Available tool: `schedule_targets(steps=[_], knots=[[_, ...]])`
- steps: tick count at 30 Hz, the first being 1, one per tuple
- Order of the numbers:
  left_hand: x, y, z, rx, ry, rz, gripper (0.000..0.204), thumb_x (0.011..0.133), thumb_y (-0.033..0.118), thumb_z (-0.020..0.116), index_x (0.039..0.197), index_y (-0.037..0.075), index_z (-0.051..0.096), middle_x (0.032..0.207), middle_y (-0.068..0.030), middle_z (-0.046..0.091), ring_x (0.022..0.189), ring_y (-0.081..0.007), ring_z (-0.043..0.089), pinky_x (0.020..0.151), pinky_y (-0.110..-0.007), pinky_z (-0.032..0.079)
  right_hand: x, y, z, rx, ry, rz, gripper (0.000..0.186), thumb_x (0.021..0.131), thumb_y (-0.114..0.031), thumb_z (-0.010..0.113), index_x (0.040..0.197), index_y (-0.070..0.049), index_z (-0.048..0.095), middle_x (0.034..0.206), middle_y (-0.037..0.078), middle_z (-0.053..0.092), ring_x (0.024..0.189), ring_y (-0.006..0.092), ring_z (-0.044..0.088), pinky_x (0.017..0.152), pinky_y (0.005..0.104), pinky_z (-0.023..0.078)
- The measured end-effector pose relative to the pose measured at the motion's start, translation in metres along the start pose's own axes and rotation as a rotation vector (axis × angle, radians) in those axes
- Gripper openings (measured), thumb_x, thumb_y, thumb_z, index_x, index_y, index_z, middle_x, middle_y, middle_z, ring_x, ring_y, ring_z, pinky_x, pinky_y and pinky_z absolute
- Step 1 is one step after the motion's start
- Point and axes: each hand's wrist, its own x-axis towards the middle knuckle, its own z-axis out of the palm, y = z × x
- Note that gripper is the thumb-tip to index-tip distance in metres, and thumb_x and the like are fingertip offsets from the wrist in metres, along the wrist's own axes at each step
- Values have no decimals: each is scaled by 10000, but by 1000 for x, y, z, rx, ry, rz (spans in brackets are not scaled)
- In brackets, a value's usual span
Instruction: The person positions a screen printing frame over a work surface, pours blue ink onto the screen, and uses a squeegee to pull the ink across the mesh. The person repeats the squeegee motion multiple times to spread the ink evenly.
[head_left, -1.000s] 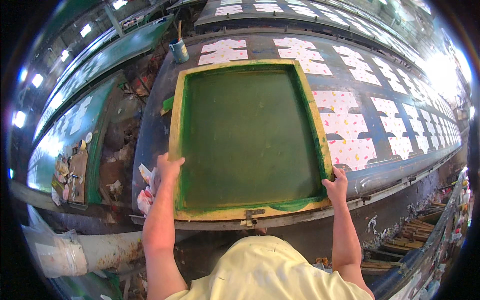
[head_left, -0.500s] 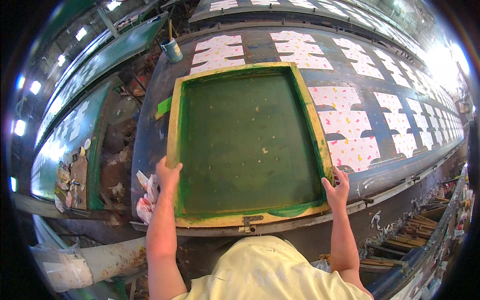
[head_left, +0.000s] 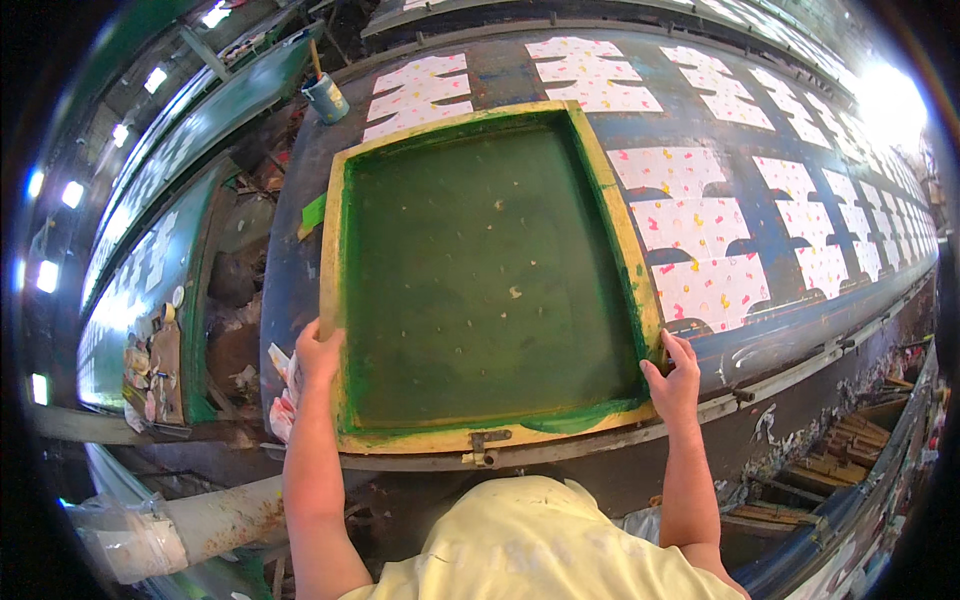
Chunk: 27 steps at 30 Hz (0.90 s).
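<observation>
A large screen-printing frame [head_left: 480, 285] lies in front of me, with yellowish wooden sides, dark green mesh and green ink smears along its inner edges. Its near side has a metal fitting [head_left: 487, 444] in the middle. My left hand [head_left: 318, 352] is closed around the left side, thumb on top. At the near right corner my right hand [head_left: 676, 378] grips the other side between thumb and fingers. Under the frame is a long dark printing table [head_left: 500, 75]. White fabric pieces [head_left: 700, 228] with pink and yellow motifs lie in rows beside and beyond it.
A paint-stained pot [head_left: 324, 100] with a stick stands at the table's far left. Plastic bags [head_left: 281, 415] are next to my left forearm. A metal rail [head_left: 780, 381] runs along the near edge. Wood scraps [head_left: 850, 450] lie low on the right.
The view has shifted and turned slightly, so the frame appears a little further left and more tilted. Both hands keep their hold on its sides.
</observation>
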Motion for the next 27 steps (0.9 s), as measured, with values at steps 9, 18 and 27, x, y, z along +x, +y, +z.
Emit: schedule_targets(steps=[9,18,27], knots=[[-12,20,-17,-417,-176,-185,686,838,-153,752,1514,-49,691,1357,-126,799,1174,-205,771,1026,-331,599,-9,-9,-1,-21,23,3,735,862,-3,884,1560,-19,656,1459,214,694,1379,395,642,1214,477,495],[-14,22,-17,-453,-193,-201,743,861,-154,744,1587,-38,634,1432,-124,760,1208,-194,743,1037,-321,583,-13,-14,-2,-6,37,24,728,871,-8,890,1561,-21,659,1457,197,698,1383,381,631,1217,464,492],[-16,11,-16,-425,-176,-160,730,851,-139,753,1566,-18,664,1399,-81,783,1201,-184,752,1058,-323,583,-12,-8,-3,58,47,37,714,838,5,917,1510,7,679,1457,189,691,1366,371,644,1195,450,517]])
